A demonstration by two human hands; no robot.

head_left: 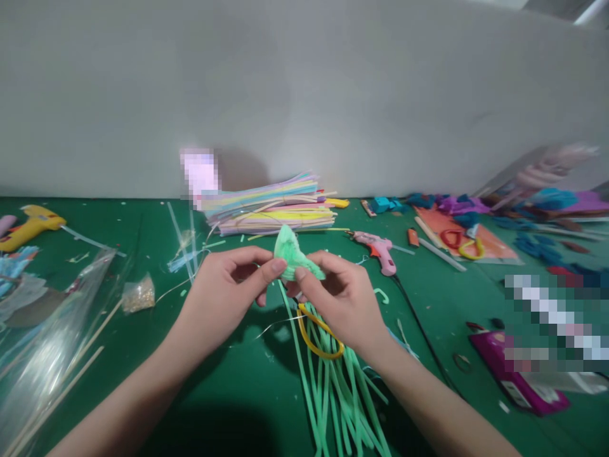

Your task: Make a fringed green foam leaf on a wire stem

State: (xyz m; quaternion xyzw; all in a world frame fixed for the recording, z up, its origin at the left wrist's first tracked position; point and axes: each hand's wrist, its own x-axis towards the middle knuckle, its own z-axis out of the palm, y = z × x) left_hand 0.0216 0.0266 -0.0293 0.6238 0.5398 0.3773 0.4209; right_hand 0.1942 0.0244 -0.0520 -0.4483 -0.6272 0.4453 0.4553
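My left hand (238, 276) and my right hand (340, 292) are raised over the table. Each pinches one side of a light-green fuzzy piece (291, 252), apparently shaped from pipe cleaners, with two pointed ends. My left thumb presses on its left side, my right thumb on its lower edge. Just under my right hand is a yellow looped handle (301, 327), like that of scissors; its other end is hidden by the hand. A spread bundle of green pipe cleaners (333, 393) lies beneath, running towards me.
Pastel pipe cleaner bundles (276, 212) lie along the wall. A pink glue gun (378, 249) with a black cord is to the right; a yellow glue gun (31, 227) is far left. Nearby lie a small bag of beads (138, 294), clear plastic sleeves (61, 336) and a purple packet (516, 374).
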